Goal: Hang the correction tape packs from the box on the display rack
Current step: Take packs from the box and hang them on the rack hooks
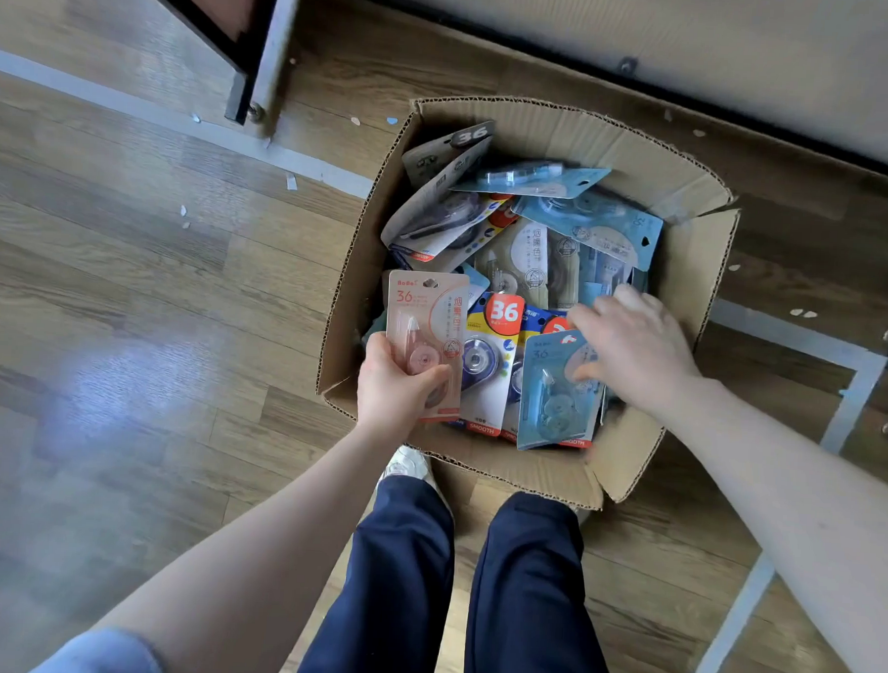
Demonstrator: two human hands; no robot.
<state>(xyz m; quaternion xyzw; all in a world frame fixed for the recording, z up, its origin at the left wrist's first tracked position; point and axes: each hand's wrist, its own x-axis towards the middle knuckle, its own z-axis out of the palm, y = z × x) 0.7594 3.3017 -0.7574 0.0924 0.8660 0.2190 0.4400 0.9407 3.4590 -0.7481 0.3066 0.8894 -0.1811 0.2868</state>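
Observation:
An open cardboard box [550, 131] stands on the floor, full of several correction tape packs in blue, grey, beige and white. My left hand [395, 390] grips a pink correction tape pack [425, 314] upright at the box's left side. My right hand [632, 346] reaches into the box from the right, its thumb and fingers pinching the upper right part of a light blue pack [552, 393] that lies on top of two white-and-blue packs [486, 369]. The display rack is out of view.
A dark metal furniture leg [250, 63] stands on the wooden floor at the upper left. A wall runs along the top. Grey tape lines [850, 393] cross the floor. My legs [469, 595] and a white shoe are right before the box.

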